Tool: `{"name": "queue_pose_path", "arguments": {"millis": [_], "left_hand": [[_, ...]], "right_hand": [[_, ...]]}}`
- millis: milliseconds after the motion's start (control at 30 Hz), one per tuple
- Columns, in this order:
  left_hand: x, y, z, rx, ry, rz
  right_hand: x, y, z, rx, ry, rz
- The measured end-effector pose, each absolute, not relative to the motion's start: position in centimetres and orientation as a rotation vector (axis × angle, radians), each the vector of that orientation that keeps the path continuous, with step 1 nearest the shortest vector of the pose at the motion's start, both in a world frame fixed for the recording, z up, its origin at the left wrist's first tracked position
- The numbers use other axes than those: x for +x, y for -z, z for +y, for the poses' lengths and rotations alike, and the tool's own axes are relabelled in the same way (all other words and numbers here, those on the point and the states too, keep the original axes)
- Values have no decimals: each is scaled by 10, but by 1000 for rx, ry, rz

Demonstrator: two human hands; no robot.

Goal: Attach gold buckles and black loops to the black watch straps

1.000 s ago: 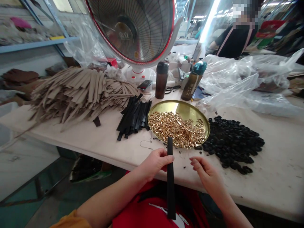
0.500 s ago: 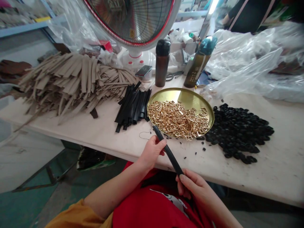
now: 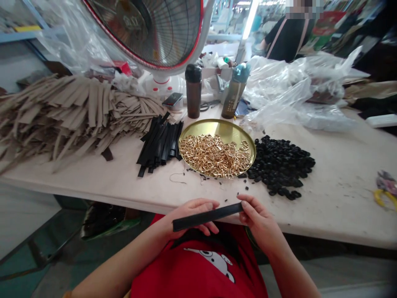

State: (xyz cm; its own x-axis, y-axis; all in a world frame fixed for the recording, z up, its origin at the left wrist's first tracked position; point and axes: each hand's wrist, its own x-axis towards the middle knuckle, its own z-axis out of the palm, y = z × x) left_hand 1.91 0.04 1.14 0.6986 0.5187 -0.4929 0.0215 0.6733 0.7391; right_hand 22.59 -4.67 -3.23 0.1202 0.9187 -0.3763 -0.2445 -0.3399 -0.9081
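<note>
A black strap (image 3: 206,217) lies almost level in front of my red shirt, just below the table's front edge. My left hand (image 3: 189,217) is closed round its left half. My right hand (image 3: 259,219) pinches its right end between thumb and fingers. Just beyond them a gold round tray (image 3: 228,128) holds a heap of gold metal buckles (image 3: 214,155). A pile of small black pieces (image 3: 281,165) lies to the tray's right. A bundle of black straps (image 3: 159,142) lies to its left.
A big heap of tan strips (image 3: 71,111) fills the table's left side. Behind the tray stand a fan (image 3: 149,29), two bottles (image 3: 192,91) and a phone (image 3: 173,100). Clear plastic bags (image 3: 294,91) lie at the back right. Yellow-handled pliers (image 3: 384,194) rest far right. Another person (image 3: 287,35) works beyond.
The strap has turned from upright through a slant to nearly level. My right hand, empty a second ago, has taken its end. The view has shifted right.
</note>
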Motion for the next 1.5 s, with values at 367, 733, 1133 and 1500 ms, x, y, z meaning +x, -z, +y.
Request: {"name": "queue_pose_path", "arguments": {"millis": [367, 733, 1133, 1500], "left_hand": [[52, 6, 14, 904, -280, 909], [48, 11, 33, 950, -306, 1028], [62, 0, 29, 1325, -332, 955], [45, -8, 14, 1916, -194, 1110]], "right_hand": [[250, 43, -20, -1751, -806, -1250], [296, 50, 23, -2125, 58, -1879], [272, 39, 19, -1585, -979, -1170], [222, 45, -12, -1281, -1438, -691]]}}
